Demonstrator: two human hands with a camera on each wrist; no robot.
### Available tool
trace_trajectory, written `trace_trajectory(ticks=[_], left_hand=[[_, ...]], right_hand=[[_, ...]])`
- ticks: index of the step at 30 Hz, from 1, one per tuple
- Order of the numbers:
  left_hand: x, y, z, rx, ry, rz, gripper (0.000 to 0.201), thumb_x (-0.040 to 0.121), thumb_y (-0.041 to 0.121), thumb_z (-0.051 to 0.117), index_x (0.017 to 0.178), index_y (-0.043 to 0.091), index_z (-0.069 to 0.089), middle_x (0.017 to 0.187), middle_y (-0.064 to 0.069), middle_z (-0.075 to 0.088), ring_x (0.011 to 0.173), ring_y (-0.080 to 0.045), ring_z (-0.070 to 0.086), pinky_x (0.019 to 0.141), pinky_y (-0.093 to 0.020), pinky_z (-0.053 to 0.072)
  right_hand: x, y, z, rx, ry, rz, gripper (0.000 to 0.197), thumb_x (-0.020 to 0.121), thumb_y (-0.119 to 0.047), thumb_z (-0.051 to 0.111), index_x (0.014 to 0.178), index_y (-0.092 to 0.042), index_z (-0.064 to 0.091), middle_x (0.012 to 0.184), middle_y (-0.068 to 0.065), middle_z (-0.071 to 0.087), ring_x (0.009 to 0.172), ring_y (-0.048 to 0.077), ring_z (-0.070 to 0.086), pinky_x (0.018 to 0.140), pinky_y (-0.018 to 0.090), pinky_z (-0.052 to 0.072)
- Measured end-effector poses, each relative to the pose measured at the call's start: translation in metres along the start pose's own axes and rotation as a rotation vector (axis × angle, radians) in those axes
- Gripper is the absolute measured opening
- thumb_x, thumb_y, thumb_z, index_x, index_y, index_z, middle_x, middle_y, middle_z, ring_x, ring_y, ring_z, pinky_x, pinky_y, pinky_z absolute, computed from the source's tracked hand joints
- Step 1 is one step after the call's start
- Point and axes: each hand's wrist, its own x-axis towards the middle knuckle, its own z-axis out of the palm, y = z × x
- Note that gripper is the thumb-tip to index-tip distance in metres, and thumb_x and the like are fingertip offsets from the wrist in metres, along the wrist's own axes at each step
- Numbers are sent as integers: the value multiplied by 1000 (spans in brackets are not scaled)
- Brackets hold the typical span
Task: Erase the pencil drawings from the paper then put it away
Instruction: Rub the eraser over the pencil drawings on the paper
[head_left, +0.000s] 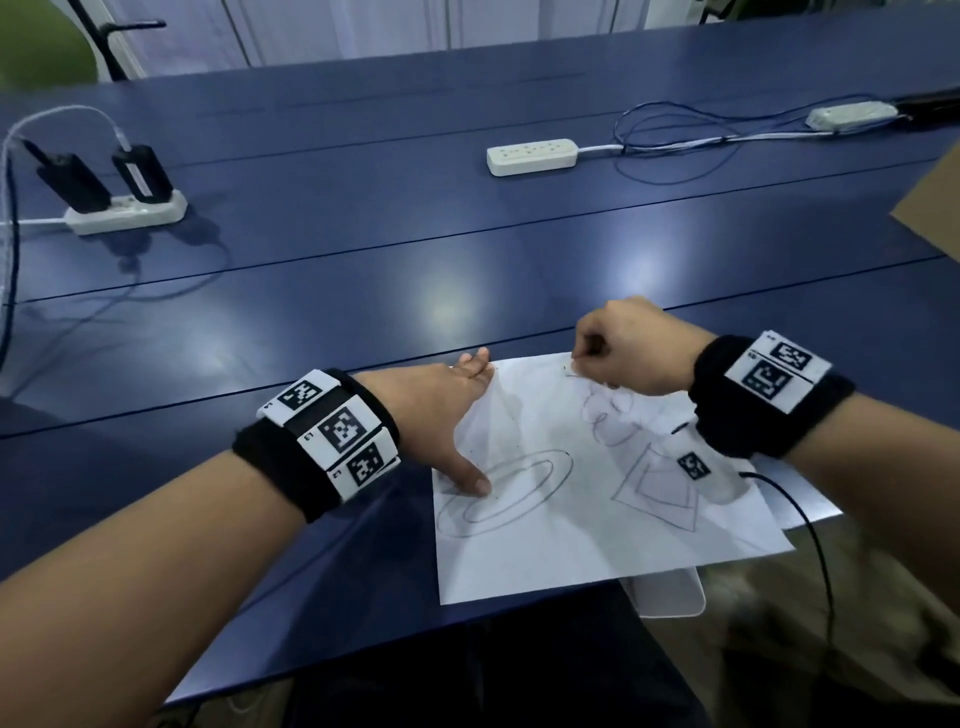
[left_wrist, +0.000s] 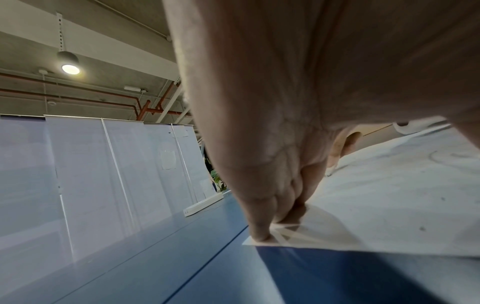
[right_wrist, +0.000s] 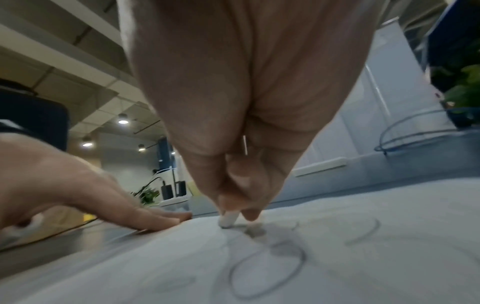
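Paper (head_left: 571, 530), pencil drawings (head_left: 506, 491), on blue bench (head_left: 311, 322). Left hand (head_left: 441, 410): flat, fingers straight, pressing sheet. Right hand (head_left: 631, 345): grip pinching white eraser (right_wrist: 228, 219) against paper.

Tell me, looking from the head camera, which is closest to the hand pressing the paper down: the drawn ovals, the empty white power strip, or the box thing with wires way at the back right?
From the left hand:
1. Drawn ovals: under its thumb, on the paper.
2. Empty white power strip: mid-table, beyond the paper.
3. Wired box: far right corner.
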Motion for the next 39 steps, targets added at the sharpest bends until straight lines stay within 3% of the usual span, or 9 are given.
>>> trace_trajectory(ticks=[4, 10, 16, 20, 22, 28, 33, 36, 39], left_hand=[[1, 0, 1, 0, 7, 7, 133, 67, 70, 72, 156, 12, -9, 162, -1, -19, 150, -12, 1, 119, -23, 8], [-1, 1, 0, 2, 14, 10, 131, 69, 70, 71, 156, 12, -8, 161, 1, -19, 150, -11, 0, 118, -23, 7], [0, 0, 1, 12, 20, 13, 134, 67, 70, 72, 156, 10, -8, 161, -3, -19, 150, -14, 2, 118, -23, 10], [0, 0, 1, -4, 22, 10, 132, 69, 69, 72, 156, 11, -9, 161, 0, -20, 150, -12, 0, 119, -24, 7], [0, 0, 2, -2, 20, 8, 132, 69, 69, 73, 156, 12, -9, 161, 0, -20, 150, -12, 0, 119, -24, 7], [0, 1, 1, -2, 28, 8, 133, 68, 68, 74, 156, 10, -8, 162, -4, -18, 151, -15, 2, 119, -24, 10], [-1, 1, 2, -17, 16, 1, 132, 69, 68, 73, 156, 11, -9, 161, -1, -19, 150, -13, 1, 119, -24, 7], [-1, 0, 1, -13, 19, 3, 133, 68, 70, 72, 156, 11, -9, 161, -1, -19, 150, -13, 1, 119, -24, 7], [0, -3, 2, -17, 40, 3, 133, 67, 71, 72, 156, 10, -7, 162, -2, -16, 151, -14, 2, 120, -24, 8]], right_hand=[[-16, -22, 11, -35, -128, -138, 13, 82, -21, 59, 70, -16, 62, 53, -11, 58, 57, 2, 55, 61, 25, 48], [6, -2, 0, -58, -10, 39, 14, 84, -20, 53, 74, -16, 61, 66, -6, 61, 77, 23, 60, 66, 31, 53], [-22, -43, 24, -63, -180, -261, 11, 84, -22, 59, 73, -20, 59, 65, -11, 55, 63, 10, 46, 61, 21, 34], [2, -10, 6, -118, -63, -3, 16, 84, -18, 51, 68, -21, 51, 66, -6, 57, 73, 21, 54, 64, 27, 42], [3, -2, 0, -103, -42, 25, 16, 84, -19, 52, 68, -20, 53, 65, -7, 58, 75, 23, 58, 65, 31, 50], [-25, -47, 28, -88, -171, -265, 10, 84, -22, 57, 76, -17, 61, 73, -5, 64, 67, 12, 46, 63, 24, 36], [1, -6, 4, -65, -76, 30, 16, 85, -22, 54, 70, -18, 56, 66, -5, 62, 65, 20, 61, 57, 28, 49], [1, -4, 6, -8, -75, 62, 18, 87, -24, 53, 70, -19, 53, 65, -1, 63, 48, 17, 62, 50, 31, 56], [-1, -1, 10, 68, -74, 95, 13, 88, -24, 50, 75, -20, 51, 59, -1, 66, 47, 14, 66, 54, 33, 55]])
